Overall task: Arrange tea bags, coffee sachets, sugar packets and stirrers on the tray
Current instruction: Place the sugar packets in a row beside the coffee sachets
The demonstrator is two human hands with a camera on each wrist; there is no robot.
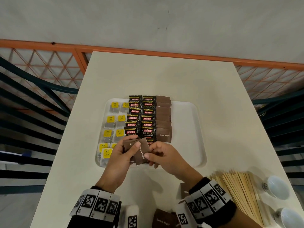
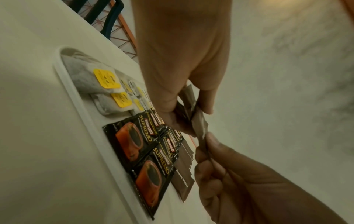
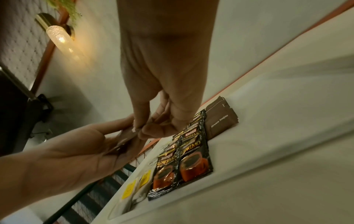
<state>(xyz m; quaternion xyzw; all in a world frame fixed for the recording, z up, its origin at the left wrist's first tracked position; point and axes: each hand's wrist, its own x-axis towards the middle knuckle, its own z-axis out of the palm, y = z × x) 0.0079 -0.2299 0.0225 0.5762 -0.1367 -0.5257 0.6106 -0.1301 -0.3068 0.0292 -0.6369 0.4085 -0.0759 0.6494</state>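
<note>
A white tray [image 1: 189, 129] carries tea bags [image 1: 113, 122] with yellow tags on its left, black coffee sachets [image 1: 141, 117] in two columns at its middle, and a column of brown sugar packets [image 1: 163, 119] beside them. Over the tray's near edge my left hand [image 1: 121, 155] grips a small stack of brown sugar packets [image 1: 131, 144]. My right hand [image 1: 162, 155] pinches the front packet [image 1: 141, 153] of that stack by its lower edge. The wrist views show the same pinch, with the packet [image 2: 199, 125] between both hands and the stack [image 3: 124, 139] in my left palm.
A bundle of wooden stirrers [image 1: 241, 193] lies at the near right of the table, beside two white cups [image 1: 278, 186]. Loose brown sugar packets [image 1: 162, 218] lie near the front edge. The right part of the tray is bare. Railings flank the table.
</note>
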